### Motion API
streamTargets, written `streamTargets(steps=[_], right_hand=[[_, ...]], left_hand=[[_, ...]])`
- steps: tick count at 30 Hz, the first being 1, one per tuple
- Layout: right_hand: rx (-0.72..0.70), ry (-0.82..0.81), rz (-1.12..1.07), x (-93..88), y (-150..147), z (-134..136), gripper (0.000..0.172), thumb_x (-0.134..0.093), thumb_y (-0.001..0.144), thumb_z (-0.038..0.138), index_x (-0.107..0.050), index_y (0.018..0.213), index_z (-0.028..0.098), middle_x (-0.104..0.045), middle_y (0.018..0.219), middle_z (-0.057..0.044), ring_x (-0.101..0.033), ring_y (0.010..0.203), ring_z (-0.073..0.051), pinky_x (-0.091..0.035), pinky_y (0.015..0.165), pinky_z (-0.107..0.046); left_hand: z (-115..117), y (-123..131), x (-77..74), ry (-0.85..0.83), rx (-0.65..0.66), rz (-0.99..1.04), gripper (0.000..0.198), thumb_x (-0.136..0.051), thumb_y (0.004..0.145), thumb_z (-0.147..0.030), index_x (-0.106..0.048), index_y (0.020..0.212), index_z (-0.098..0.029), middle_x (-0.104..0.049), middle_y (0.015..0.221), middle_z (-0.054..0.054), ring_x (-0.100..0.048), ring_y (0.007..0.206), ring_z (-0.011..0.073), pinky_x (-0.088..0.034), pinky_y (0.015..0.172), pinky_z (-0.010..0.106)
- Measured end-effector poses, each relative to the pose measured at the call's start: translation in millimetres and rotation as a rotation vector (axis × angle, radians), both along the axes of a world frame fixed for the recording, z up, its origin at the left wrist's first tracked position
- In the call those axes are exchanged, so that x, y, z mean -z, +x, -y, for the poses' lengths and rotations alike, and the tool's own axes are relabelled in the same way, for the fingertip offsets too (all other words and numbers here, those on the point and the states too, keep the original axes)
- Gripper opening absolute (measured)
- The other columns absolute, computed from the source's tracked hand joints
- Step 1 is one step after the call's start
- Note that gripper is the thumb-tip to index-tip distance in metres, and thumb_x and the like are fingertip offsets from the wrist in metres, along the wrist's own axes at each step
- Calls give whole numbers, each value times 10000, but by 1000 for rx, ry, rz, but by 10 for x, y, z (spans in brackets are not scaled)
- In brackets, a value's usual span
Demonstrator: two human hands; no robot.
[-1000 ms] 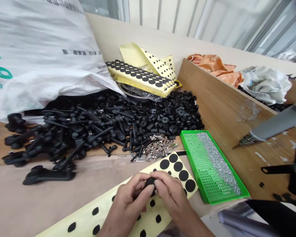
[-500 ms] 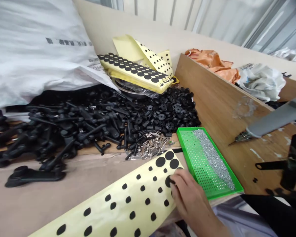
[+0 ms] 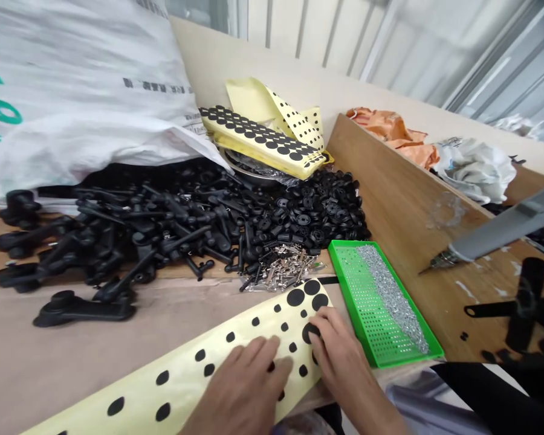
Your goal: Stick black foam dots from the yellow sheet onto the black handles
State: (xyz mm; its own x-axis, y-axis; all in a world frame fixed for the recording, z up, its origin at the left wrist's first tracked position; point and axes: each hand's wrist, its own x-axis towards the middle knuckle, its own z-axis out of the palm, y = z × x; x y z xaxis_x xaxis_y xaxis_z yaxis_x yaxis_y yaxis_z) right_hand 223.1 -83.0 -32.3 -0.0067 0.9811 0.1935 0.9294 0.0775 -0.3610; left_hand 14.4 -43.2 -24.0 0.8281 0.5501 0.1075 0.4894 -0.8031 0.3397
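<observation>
1. The left hand [image 3: 249, 386], out of view half a second ago, is back over the yellow sheet [image 3: 220, 353] on the table [image 3: 63, 368] at 6 o'clock, so both hands now work there.
2. The right hand [image 3: 340, 350], at 5 o'clock, bends its fingers at a large black disc [image 3: 309, 333]; whether it grips, I cannot tell. The left's fingers curve loosely, palm hidden.
3. At 4 o'clock, a green tray [image 3: 356, 311] holds silver pieces [image 3: 390, 296] along its right side.
4. At 10, black parts [image 3: 163, 223] lie by a white sack's [image 3: 86, 103] mouth.

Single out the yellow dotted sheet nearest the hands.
The long yellow sheet with the left hand and right hand over it; the other dotted sheets lie farther back, beyond the pile of black parts.
</observation>
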Motion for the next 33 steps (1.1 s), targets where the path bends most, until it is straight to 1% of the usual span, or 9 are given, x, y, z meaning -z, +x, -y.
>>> streamTargets(steps=[3,6,12,15,21,24,27,30,33], right_hand=[[15,51,107,40,81,2,238,-384,867,68,-555,1008,153,-586,1039,-156,-590,945,-291,-540,770,-457],[30,61,137,57,74,8,252,-357,849,32,-557,951,146,-580,1018,-170,-578,918,-294,-532,750,-473],[-24,-75,-71,-55,6,-17,198,-355,894,76,-515,907,193,-548,941,-99,-567,881,-247,-521,753,-434],[-23,-62,-146,-29,24,-23,171,-370,901,97,-502,921,204,-534,963,-90,-572,888,-235,-523,751,-402],[-32,-29,-31,10,22,-26,202,-346,883,60,-502,896,187,-531,974,-117,-555,918,-278,-500,760,-469],[-73,-86,-129,-96,23,-21,198,-345,902,78,-491,844,198,-522,918,-82,-568,861,-234,-506,736,-401],[-102,-108,-232,-160,55,-9,177,-359,919,106,-491,871,212,-513,958,-64,-582,846,-193,-503,731,-336],[-74,-76,-190,-113,90,-11,155,-382,916,123,-481,990,216,-498,1072,-88,-586,905,-205,-496,762,-343],[-51,-72,-115,-47,89,-35,127,-390,905,119,-468,954,207,-500,1054,-98,-579,899,-220,-489,768,-368]], left_hand=[[-140,488,-30,56,77,-99,340,-459,844,-100,-563,1148,-211,-606,1159,110,-568,966,264,-468,772,395],[-209,676,-14,82,91,-164,269,-457,860,-99,-584,1078,-192,-610,1062,105,-556,888,253,-458,713,392],[-194,477,40,72,83,-224,274,-469,882,-147,-560,1133,-210,-560,1137,101,-510,976,258,-448,703,356],[-171,428,41,112,76,-237,319,-460,875,-145,-514,1181,-214,-539,1180,99,-498,980,267,-466,714,389],[-182,485,26,138,71,-224,358,-455,858,-108,-492,1204,-192,-551,1132,94,-495,978,262,-486,708,378],[-206,510,24,113,69,-263,307,-477,856,-123,-524,1153,-188,-566,1096,95,-520,910,253,-487,641,352],[-202,488,8,145,69,-226,318,-473,865,-129,-511,1176,-188,-553,1145,97,-504,970,256,-485,689,358],[-174,452,18,182,64,-187,359,-453,867,-119,-483,1217,-193,-536,1191,98,-481,1011,254,-475,723,360],[-148,451,76,196,51,-183,368,-455,851,-123,-483,1211,-191,-537,1190,97,-479,982,258,-475,701,375]])
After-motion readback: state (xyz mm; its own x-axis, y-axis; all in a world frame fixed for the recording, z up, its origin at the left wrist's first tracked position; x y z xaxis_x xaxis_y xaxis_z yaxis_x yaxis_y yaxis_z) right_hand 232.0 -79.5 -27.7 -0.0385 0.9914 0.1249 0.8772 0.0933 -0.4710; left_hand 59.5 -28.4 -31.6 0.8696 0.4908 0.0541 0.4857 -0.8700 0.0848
